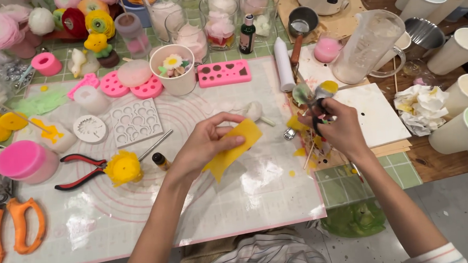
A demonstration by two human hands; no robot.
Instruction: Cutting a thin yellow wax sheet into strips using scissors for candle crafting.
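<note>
My left hand (204,145) holds a flat yellow wax sheet (234,148) above the translucent silicone work mat (140,211). My right hand (341,131) grips a bunch of spoons (313,94), their bowls pointing away from me, one with yellow wax on it. Small yellow wax scraps (299,125) lie just beside that hand. A yellow wax flower (123,168) on a stick rests on the mat to the left of my left hand, next to a small brown bottle (160,161).
Red-handled pliers (81,168), orange scissors (8,230), pink silicone moulds (224,73), a white cup of wax flowers (173,69), glass jars (220,21), a clear measuring jug (369,45), many paper cups (461,47), a white board (374,115) and crumpled tissue (421,108) crowd the table.
</note>
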